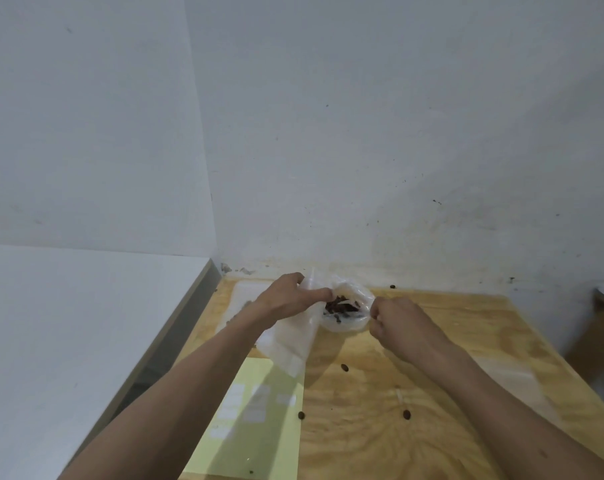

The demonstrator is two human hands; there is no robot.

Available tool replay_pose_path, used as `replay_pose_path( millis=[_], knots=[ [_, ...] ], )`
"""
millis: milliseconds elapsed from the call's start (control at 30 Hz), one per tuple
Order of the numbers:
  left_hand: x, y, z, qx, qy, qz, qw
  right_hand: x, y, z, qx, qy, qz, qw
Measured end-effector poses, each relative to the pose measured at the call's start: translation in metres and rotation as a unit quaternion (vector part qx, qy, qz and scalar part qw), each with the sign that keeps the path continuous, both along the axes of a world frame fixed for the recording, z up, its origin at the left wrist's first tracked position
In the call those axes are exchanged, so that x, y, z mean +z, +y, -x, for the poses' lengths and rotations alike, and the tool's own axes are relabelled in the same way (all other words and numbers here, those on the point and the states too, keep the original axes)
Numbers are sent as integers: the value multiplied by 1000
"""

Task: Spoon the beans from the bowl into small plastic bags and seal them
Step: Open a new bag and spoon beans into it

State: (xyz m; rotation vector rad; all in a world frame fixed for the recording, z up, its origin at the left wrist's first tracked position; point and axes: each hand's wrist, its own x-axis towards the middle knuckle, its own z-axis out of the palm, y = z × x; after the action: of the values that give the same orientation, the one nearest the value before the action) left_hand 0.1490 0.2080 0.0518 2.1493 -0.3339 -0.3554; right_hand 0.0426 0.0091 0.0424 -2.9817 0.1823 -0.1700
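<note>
A small clear plastic bag (293,336) hangs over the wooden table (380,427), and my left hand (290,297) pinches its top edge. A white bowl (345,323) with dark brown beans (338,306) stands near the table's far edge, partly behind the bag's mouth. My right hand (396,320) is curled into a fist at the bowl's right rim and seems to pinch something thin there, a spoon handle or the bag's edge; I cannot tell which. No spoon shows clearly.
Three loose beans (344,367) lie on the wood in front of the bowl, another by the wall. A pale yellow sheet (255,420) lies at the near left. Clear plastic bags (512,372) lie flat on the right. A grey counter (68,323) borders the left.
</note>
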Motion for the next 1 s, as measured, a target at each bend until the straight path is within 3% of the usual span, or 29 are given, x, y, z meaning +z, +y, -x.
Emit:
replay_pose_path(
  millis=[133,267,400,667,833,1000],
  knots=[
    [-3,-7,-6,-7,82,-8,997,6,-5,-8,-14,-107,-18,994],
    [-6,-10,-8,8,86,0,996,6,-5,-6,-7,-208,-74,975],
    [-1,-10,-10,19,83,12,996,8,0,0,12,-171,-16,985],
    [7,-15,-8,0,71,70,995,-10,11,-4,-74,-117,1,990],
    [16,-27,-6,-21,34,107,993,-13,2,-11,-116,-74,-197,971],
    [15,-36,-7,-46,13,81,996,-14,-8,-7,-185,-37,-375,908]
  ],
)
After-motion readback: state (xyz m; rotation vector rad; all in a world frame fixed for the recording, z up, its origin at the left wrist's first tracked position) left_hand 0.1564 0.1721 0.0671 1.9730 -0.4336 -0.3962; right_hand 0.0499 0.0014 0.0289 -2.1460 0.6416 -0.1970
